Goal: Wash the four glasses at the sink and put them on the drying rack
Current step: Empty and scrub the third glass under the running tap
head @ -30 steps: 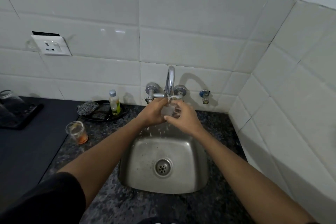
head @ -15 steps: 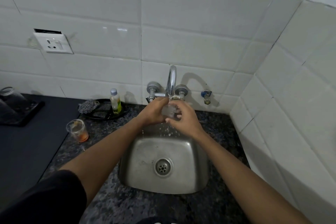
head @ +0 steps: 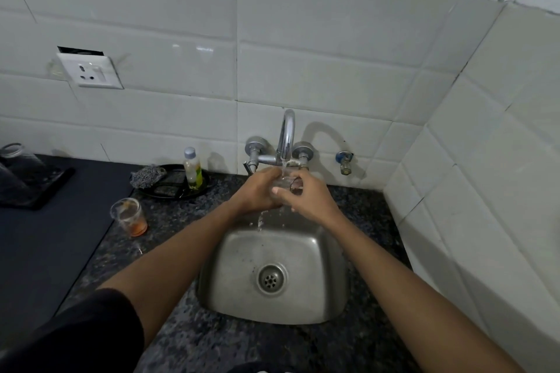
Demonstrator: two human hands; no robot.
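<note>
Rinsing under the running stream from the chrome wall tap (head: 287, 136), the small clear drinking glass (head: 286, 185) sits between both hands above the back edge of the square stainless-steel sink (head: 303, 309). The left hand (head: 257, 192) wraps its fingers round the glass from the left side; the right hand (head: 306, 197) curls round it from the right, thumb across the front. Most of the glass is hidden by them, so which way it tips cannot be told.

The glass looks light, rigid and breakable, and wet it is likely slippery. A full wrap round the wall, not a pinch at the rim, seems the safer hold, kept low over the basin in case it slips.

On the speckled dark granite counter (head: 188, 342), left of the sink, stands a second clear glass with orange residue at its bottom (head: 129, 216), not yet washed by the look of it. Behind it a black round dish (head: 181, 192) holds a grey scrubbing pad (head: 148, 175) and a small bottle of yellowish liquid (head: 192, 169). At far left a dark tray (head: 39, 191) carries clear glassware (head: 13, 160), possibly the drying rack. White tiles cover both walls of the corner, with a white wall socket (head: 91, 71) at left.
</note>
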